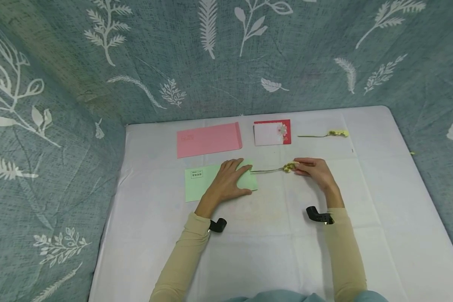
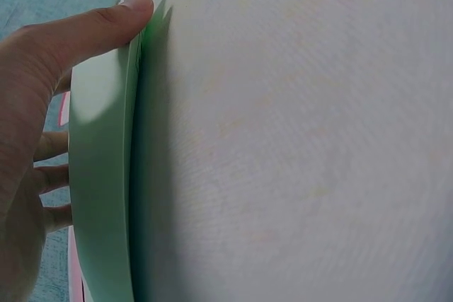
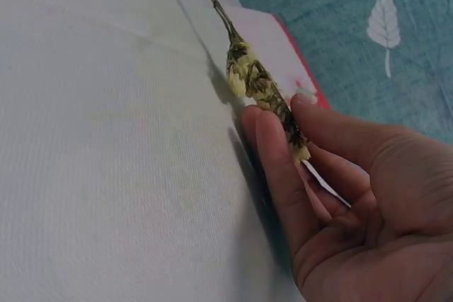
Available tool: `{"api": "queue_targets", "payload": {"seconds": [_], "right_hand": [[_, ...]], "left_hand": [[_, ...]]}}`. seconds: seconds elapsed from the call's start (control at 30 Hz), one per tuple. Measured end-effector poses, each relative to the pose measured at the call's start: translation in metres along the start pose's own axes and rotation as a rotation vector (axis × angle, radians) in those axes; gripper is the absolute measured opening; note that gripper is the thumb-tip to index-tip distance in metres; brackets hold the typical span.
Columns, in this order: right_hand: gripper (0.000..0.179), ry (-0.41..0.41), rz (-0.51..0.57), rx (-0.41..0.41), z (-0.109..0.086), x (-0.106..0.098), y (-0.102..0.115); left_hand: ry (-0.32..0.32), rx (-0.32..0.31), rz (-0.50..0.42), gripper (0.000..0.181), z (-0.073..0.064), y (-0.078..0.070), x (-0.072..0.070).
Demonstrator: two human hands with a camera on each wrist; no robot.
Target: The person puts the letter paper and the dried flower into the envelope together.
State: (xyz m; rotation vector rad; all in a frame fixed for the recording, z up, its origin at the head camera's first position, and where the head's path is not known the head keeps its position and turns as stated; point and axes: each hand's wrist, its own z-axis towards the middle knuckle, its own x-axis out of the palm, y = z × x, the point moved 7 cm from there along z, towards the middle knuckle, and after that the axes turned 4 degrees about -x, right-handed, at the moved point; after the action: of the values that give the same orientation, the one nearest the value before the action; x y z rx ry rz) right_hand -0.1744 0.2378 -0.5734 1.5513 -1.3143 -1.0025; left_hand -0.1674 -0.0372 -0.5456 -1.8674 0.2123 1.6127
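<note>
While the left hand (image 1: 226, 182) grips the green envelope (image 1: 196, 191) across its width on the worktop (image 1: 249, 260), the right hand (image 1: 315, 170) pinches the nearer flower (image 1: 288, 167), its stem (image 1: 269, 170) reaching the envelope's right end.

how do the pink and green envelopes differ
The pink envelope lies untouched; the left hand grips the green envelope. The pink envelope's print is faint and reddish, the green envelope's dark and framed. The pink envelope lies farther away than the green envelope. Both are oblong, with print near the left end.
</note>
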Motion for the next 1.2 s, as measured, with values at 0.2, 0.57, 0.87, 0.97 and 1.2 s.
{"api": "queue_targets", "payload": {"seconds": [0.2,0.57,0.87,0.97,1.2], "right_hand": [[0.041,0.017,0.014,-0.009,0.003,0.010,0.002],[0.038,0.041,0.062,-0.008,0.012,0.035,0.005],[0.037,0.060,0.091,0.004,0.014,0.053,0.005],[0.036,0.060,0.092,0.003,0.015,0.057,0.005],[0.036,0.085,0.119,-0.005,0.016,0.070,0.007]], "left_hand": [[-0.001,0.005,0.007,0.080,0.000,0.000,0.000],[0.012,-0.007,0.025,0.082,0.001,0.002,0.003],[0.005,0.007,0.014,0.081,0.001,-0.001,0.000],[0.005,0.008,0.012,0.081,0.001,-0.002,-0.001],[0.003,0.013,-0.015,0.080,0.002,-0.003,-0.002]]}}
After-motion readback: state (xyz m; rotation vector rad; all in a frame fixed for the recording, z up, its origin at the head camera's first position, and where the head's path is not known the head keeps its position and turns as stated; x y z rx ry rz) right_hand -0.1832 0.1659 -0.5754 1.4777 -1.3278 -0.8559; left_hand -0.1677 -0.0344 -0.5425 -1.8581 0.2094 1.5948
